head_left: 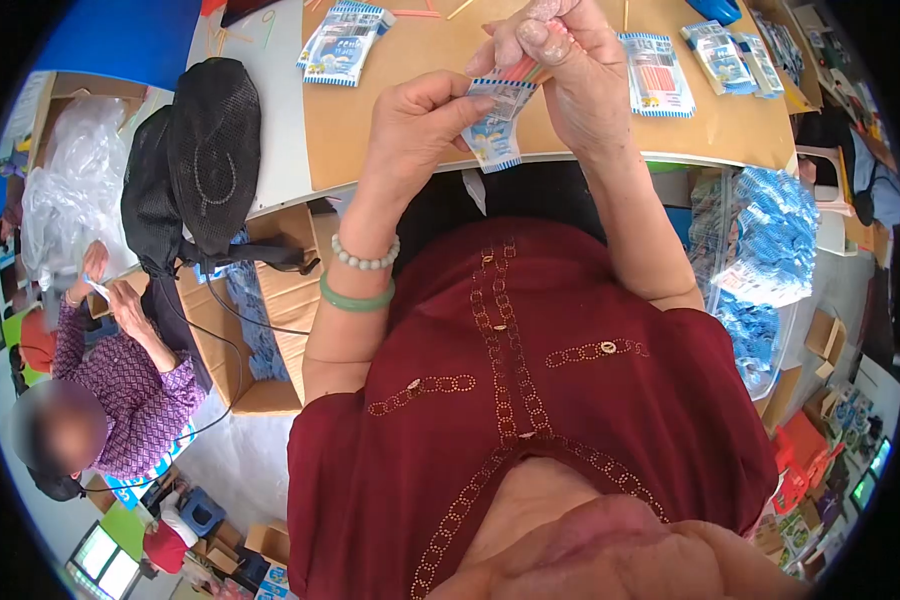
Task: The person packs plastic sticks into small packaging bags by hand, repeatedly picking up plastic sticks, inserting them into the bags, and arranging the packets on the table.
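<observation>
Left hand (425, 115): fingers pinching a blue-white packet (494, 142), thumb across its front. Packet hangs tilted below the fingertips, over the worktop (355, 130) edge. Right hand (585, 60): fingers closed around pink sticks (519, 71), whose lower ends meet the packet's top; how far in, can't tell. Another packet (344, 42) lies left of the fingers, a stick-filled one (656, 76) just right of the right hand, more packets farther right. Black bag (205, 160) well left of the left fingers. Co-worker (130, 390) farther left, small white item between both hands.
</observation>
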Motion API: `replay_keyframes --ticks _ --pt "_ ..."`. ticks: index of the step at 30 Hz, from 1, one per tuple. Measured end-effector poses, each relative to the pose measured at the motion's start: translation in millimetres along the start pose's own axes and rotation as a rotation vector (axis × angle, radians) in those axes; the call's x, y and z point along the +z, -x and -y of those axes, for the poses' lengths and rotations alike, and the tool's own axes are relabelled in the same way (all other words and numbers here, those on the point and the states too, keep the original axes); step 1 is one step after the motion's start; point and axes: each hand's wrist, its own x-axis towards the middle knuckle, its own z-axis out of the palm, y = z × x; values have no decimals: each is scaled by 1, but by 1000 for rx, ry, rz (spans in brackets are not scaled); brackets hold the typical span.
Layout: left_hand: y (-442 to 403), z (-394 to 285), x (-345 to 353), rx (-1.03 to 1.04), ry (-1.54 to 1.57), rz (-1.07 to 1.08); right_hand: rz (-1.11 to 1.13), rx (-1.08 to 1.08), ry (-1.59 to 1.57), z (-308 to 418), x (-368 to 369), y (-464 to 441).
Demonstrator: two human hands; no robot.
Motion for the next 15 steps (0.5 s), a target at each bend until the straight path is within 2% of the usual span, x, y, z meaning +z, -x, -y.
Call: replay_keyframes --ticks 1,6,10,13,15 --pt "0 0 0 2 14 6 -119 193 71 7 5 3" --pt "0 -2 0 48 23 -1 -52 225 11 1 3 5" --pt "-3 4 9 169 47 -107 -143 316 -88 -15 4 9" --pt "-10 17 12 268 147 -144 -21 280 200 -26 -4 16" --pt "-12 20 8 318 195 -164 -11 286 227 -27 -4 17"
